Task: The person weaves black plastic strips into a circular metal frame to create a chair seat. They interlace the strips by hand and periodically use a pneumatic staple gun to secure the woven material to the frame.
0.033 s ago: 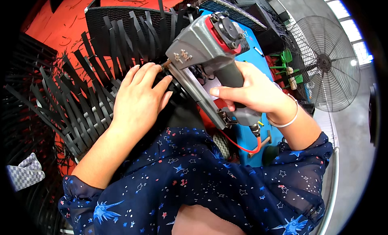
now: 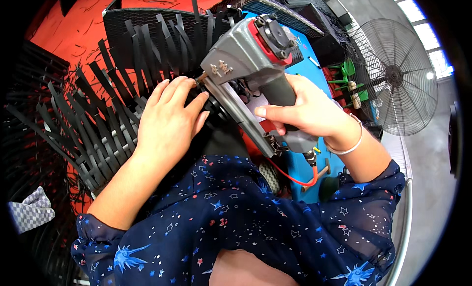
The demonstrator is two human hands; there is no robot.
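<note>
My right hand (image 2: 312, 109) is wrapped around the dark handle of a grey pneumatic staple gun (image 2: 236, 55) with a red-edged black cap. The gun's nose is by the fingertips of my left hand (image 2: 167, 121). That hand lies over the edge of a frame, its fingers stretched out and its thumb apart. Black flat plastic strips (image 2: 93, 124) stand up in a row from the frame, left of and beyond the hand. A red air hose (image 2: 295, 182) runs from the bottom of the gun's handle. What lies under my left palm is hidden.
Black woven panels (image 2: 167, 33) stand at the back on a red floor (image 2: 73, 20) scattered with strip scraps. A blue surface (image 2: 314, 74) lies behind my right hand, near green plastic parts (image 2: 348, 68). At right stands a large caged fan (image 2: 393, 77). A checkered cloth (image 2: 32, 210) lies far left.
</note>
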